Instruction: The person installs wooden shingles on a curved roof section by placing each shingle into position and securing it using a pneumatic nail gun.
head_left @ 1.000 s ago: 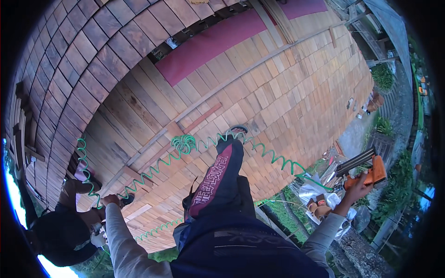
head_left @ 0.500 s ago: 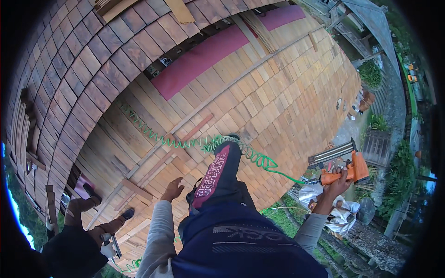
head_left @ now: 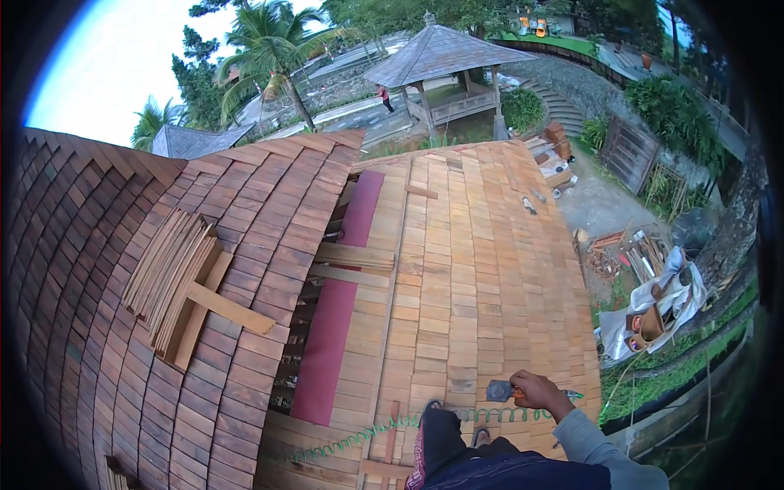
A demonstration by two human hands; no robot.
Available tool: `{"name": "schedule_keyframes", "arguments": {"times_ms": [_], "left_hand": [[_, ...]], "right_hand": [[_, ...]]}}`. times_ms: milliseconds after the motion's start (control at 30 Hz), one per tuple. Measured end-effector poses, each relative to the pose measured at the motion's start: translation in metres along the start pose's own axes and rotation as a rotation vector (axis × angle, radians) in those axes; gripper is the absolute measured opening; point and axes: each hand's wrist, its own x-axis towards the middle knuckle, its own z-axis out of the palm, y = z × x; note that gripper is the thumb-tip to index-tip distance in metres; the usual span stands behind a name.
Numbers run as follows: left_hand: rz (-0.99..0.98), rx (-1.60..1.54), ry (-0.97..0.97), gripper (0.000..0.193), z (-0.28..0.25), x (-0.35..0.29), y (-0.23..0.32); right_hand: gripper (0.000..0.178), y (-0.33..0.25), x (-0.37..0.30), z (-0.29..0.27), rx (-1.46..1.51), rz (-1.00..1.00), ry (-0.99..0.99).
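Observation:
My right hand [head_left: 535, 389] is closed round the handle of an orange nail gun [head_left: 501, 391], held out over the lower right part of the shingled roof [head_left: 465, 294]. Only the gun's grey end and a little orange show past my fingers. A green coiled air hose [head_left: 384, 426] runs across the roof by my feet toward the gun. My left hand is out of the picture.
An older dark shingled roof [head_left: 237, 286] rises on the left, bearing a stack of wooden shingles [head_left: 170, 273]. Along the gap between the roofs lie strips of red sheet [head_left: 327, 351]. The roof's right edge drops to ground with a white sack [head_left: 690, 286]. A pavilion [head_left: 445, 53] stands beyond.
My view has swung up and across the roof. My right hand still holds the nail gun, now turned and nearer my legs. My left hand and the other person nearby have left the picture.

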Motion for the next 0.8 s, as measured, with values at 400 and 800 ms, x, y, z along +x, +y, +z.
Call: {"name": "schedule_keyframes", "arguments": {"times_ms": [400,800], "left_hand": [[0.17,0.174,-0.053,0.037,-0.032,0.036,0.087],[0.238,0.249,-0.044,0.037,-0.051,0.026,0.089]], "right_hand": [[0.051,0.061,-0.061,0.154,0.196,0.384,-0.212],[0.052,0.158,-0.091,0.201,0.07,0.581,-0.428]]}}
